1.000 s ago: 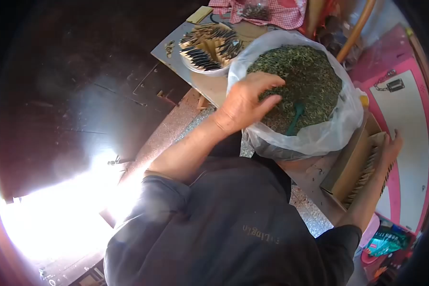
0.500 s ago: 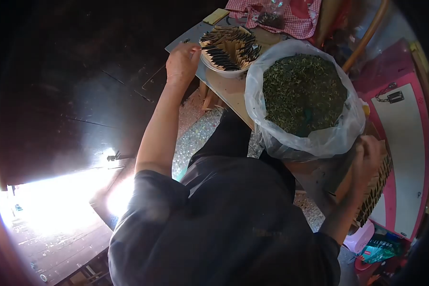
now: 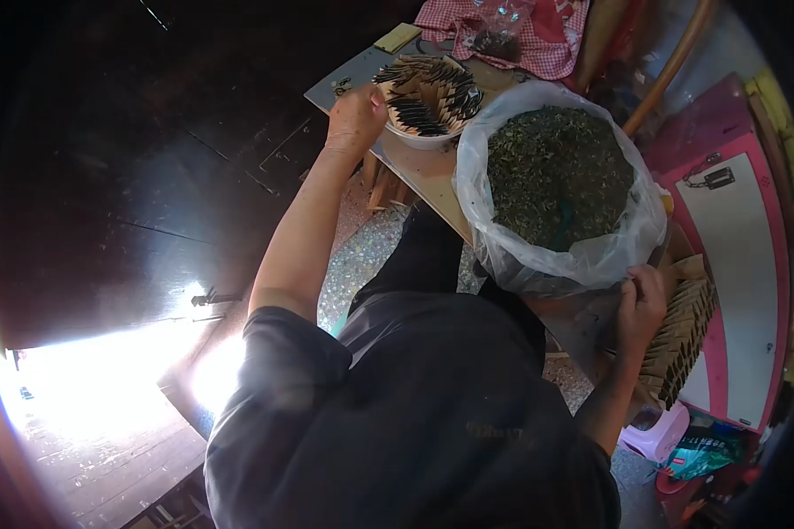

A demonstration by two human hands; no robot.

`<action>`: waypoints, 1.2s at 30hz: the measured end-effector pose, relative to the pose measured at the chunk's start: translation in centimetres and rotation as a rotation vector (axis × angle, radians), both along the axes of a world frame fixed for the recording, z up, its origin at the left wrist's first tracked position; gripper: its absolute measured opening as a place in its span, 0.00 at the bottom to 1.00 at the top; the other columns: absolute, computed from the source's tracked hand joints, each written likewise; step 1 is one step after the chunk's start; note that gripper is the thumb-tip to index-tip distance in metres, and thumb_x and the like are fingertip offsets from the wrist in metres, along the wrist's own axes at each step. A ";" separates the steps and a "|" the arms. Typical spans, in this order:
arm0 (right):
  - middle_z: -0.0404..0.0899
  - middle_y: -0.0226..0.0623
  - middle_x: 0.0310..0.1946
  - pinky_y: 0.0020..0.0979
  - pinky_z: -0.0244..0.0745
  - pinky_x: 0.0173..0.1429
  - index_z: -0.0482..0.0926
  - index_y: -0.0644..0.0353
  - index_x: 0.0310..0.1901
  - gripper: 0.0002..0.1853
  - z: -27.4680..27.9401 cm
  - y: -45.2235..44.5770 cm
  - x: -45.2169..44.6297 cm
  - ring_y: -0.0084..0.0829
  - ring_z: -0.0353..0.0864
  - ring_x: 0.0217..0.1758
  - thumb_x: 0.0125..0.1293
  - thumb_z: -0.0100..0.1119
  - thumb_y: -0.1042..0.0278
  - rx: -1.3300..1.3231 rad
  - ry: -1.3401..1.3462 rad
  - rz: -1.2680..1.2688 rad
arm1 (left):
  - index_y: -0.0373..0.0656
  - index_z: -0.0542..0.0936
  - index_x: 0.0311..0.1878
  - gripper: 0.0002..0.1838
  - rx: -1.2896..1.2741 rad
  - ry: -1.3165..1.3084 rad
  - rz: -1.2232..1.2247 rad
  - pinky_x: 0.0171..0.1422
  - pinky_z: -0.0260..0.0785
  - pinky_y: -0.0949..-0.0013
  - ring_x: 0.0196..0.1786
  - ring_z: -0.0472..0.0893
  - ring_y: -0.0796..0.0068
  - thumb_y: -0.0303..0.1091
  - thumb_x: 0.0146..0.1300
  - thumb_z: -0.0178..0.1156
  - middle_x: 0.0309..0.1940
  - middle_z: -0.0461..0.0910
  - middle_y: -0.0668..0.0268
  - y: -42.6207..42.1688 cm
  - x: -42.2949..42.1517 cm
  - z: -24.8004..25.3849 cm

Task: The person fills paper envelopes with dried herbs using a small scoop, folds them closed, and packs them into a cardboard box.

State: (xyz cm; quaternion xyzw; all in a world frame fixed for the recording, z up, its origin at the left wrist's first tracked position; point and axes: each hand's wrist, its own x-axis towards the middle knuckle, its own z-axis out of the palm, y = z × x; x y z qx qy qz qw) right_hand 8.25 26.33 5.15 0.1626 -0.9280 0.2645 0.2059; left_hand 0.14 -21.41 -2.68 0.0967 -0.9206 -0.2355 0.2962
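Note:
My left hand (image 3: 356, 120) is closed at the left rim of a white bowl (image 3: 415, 140); what its fingers hold, if anything, is hidden. Rings of tan, pointed pieces with dark tips (image 3: 428, 95) fill that bowl. My right hand (image 3: 642, 309) has its fingers pinched together at the lower right edge of a clear plastic bag (image 3: 503, 264); I cannot make out what is between them. Inside the bag is a heap of dried green leaf bits (image 3: 560, 172). Beside my right hand lies an overlapping row of similar tan, dark-tipped pieces (image 3: 682, 331).
A yellow block (image 3: 397, 38) and a red checked cloth (image 3: 551, 40) with a small clear bag lie at the table's far end. A pink and white cabinet (image 3: 737, 282) stands on the right. Below it are a pink container (image 3: 657, 434) and a green packet (image 3: 706, 445).
My right hand has moved left from beside the row of pieces to the bag's edge. My left hand has shifted slightly right and down along the bowl.

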 end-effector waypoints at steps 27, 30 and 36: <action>0.78 0.28 0.27 0.16 0.65 0.27 0.79 0.64 0.42 0.12 -0.5 -8.1 -3.5 0.13 0.70 0.23 0.61 0.62 0.66 -0.810 -0.422 0.280 | 0.42 0.75 0.36 0.08 1.170 -0.090 -0.869 0.39 0.67 0.81 0.33 0.74 0.87 0.23 0.58 0.64 0.31 0.76 0.74 16.5 4.3 9.1; 0.75 0.26 0.21 0.17 0.64 0.22 0.78 0.61 0.36 0.08 -1.6 -8.4 -3.1 0.14 0.70 0.18 0.61 0.62 0.65 -0.998 -0.524 0.242 | 0.41 0.74 0.42 0.11 1.280 -0.089 -0.948 0.43 0.69 0.79 0.36 0.76 0.84 0.25 0.58 0.64 0.34 0.77 0.72 17.2 3.7 7.4; 0.75 0.29 0.22 0.18 0.66 0.21 0.76 0.61 0.34 0.05 -3.6 -11.0 -1.8 0.17 0.71 0.18 0.63 0.59 0.69 -1.351 -0.611 0.290 | 0.36 0.68 0.61 0.27 1.315 -0.221 -0.953 0.62 0.66 0.65 0.54 0.76 0.69 0.41 0.64 0.61 0.51 0.76 0.59 22.0 5.1 5.4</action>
